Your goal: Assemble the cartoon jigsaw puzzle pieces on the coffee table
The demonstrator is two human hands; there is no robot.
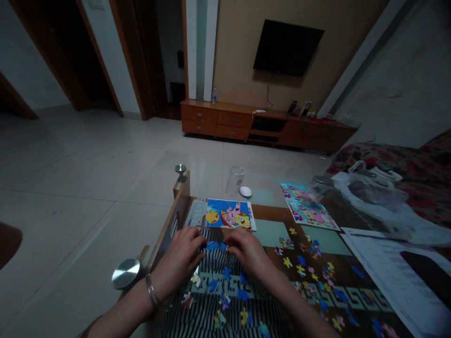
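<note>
Two blue jigsaw puzzle pieces (212,245) lie side by side on the glass table between my hands. My left hand (185,251) is at their left, thumb and index finger apart, the index fingertip close to the left piece's edge. On the other side, my right hand (244,249) pinches a small blue and yellow puzzle piece (224,247) between thumb and fingers. Just beyond my hands lies a cartoon picture card (230,214). Loose pieces, such as a blue one (243,295), are scattered nearer my lap, under my wrists.
Many more loose pieces (301,260) spread to the right. Two picture cards (312,213), a clear jar (235,180), its white lid (245,192), a plastic bag (377,197) and paper sheets (394,267) with a dark phone-like object (428,270) are on the table.
</note>
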